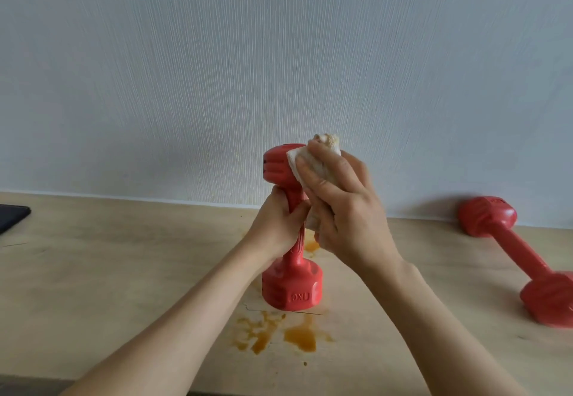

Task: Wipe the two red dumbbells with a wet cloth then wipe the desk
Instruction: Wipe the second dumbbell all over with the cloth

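Observation:
A red dumbbell (291, 287) stands upright on its lower head in the middle of the light wooden desk (124, 271). My left hand (279, 225) grips its handle. My right hand (338, 206) holds a white cloth (297, 159) bunched in its fingers and presses it against the right side of the upper head. Part of the cloth sticks out above my fingers. A second red dumbbell (521, 253) lies on its side at the right of the desk, near the wall.
Orange-brown spill stains (279, 333) spread over the desk in front of the standing dumbbell, with a smaller patch behind it. A dark flat object (12, 215) sits at the left edge. A pale wall (279, 69) runs along the back of the desk.

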The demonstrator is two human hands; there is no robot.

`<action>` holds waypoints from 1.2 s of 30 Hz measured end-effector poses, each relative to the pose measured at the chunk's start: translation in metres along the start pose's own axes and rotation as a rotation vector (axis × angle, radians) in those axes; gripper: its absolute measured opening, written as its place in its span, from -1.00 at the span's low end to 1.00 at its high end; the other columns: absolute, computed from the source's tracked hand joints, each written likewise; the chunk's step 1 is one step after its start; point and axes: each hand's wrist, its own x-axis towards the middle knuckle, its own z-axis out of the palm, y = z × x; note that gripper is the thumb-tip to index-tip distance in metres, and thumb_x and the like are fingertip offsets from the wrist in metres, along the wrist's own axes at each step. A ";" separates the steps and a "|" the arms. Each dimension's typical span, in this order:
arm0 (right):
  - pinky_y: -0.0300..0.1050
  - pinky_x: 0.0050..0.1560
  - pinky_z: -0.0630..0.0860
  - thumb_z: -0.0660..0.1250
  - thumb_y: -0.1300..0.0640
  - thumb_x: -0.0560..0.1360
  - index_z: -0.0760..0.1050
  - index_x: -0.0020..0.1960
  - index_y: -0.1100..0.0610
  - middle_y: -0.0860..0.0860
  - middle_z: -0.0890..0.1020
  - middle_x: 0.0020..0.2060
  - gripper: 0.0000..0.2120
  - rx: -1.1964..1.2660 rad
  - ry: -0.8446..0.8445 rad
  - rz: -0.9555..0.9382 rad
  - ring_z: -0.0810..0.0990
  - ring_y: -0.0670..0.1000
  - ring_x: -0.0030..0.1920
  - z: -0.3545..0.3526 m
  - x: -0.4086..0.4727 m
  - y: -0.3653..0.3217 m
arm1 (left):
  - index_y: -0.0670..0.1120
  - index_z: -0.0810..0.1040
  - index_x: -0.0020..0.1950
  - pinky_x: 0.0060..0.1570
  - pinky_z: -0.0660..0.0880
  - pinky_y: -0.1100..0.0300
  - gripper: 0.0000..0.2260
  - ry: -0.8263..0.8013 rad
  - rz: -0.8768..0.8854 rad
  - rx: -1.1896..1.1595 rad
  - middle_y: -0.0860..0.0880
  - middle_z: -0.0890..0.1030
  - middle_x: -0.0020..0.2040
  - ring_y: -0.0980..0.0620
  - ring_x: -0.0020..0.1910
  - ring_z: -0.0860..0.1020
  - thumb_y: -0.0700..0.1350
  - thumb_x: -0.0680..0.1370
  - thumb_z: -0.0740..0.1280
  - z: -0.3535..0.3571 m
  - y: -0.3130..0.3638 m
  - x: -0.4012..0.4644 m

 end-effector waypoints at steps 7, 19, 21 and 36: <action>-0.12 0.21 0.45 0.28 0.37 0.42 0.57 0.19 0.14 0.00 0.49 0.25 -0.63 0.076 0.073 -0.120 0.44 0.10 0.23 -0.005 0.002 0.020 | -0.10 0.38 -0.12 -0.16 0.43 0.09 -0.89 -0.043 0.011 -0.058 -0.04 0.45 -0.31 0.02 -0.26 0.47 -0.24 0.54 0.29 0.001 0.000 -0.001; 0.04 -0.15 0.55 0.16 0.13 0.44 0.57 0.14 0.14 0.06 0.58 0.02 -0.66 0.053 0.076 0.078 0.59 0.16 -0.10 -0.013 0.007 0.002 | -0.14 0.42 -0.16 -0.29 0.45 0.32 -0.89 -0.022 -0.038 -0.168 0.00 0.47 -0.36 0.18 -0.40 0.50 -0.28 0.54 0.27 -0.005 0.002 -0.004; 0.04 -0.14 0.54 0.12 0.14 0.42 0.56 0.08 0.17 0.05 0.57 -0.03 -0.66 0.083 0.080 0.119 0.58 0.15 -0.13 -0.012 0.010 0.002 | -0.14 0.42 -0.16 -0.29 0.46 0.31 -0.88 -0.026 -0.039 -0.186 0.00 0.47 -0.37 0.15 -0.40 0.50 -0.31 0.54 0.26 -0.003 0.002 -0.004; 0.06 -0.04 0.51 0.21 0.26 0.52 0.59 0.04 0.15 -0.03 0.58 -0.04 -0.80 0.241 0.156 0.274 0.59 0.06 -0.07 -0.002 0.003 0.008 | -0.16 0.43 -0.24 -0.33 0.45 0.33 -0.83 -0.061 0.005 -0.156 -0.02 0.46 -0.40 0.12 -0.41 0.48 -0.36 0.52 0.24 -0.003 0.003 -0.004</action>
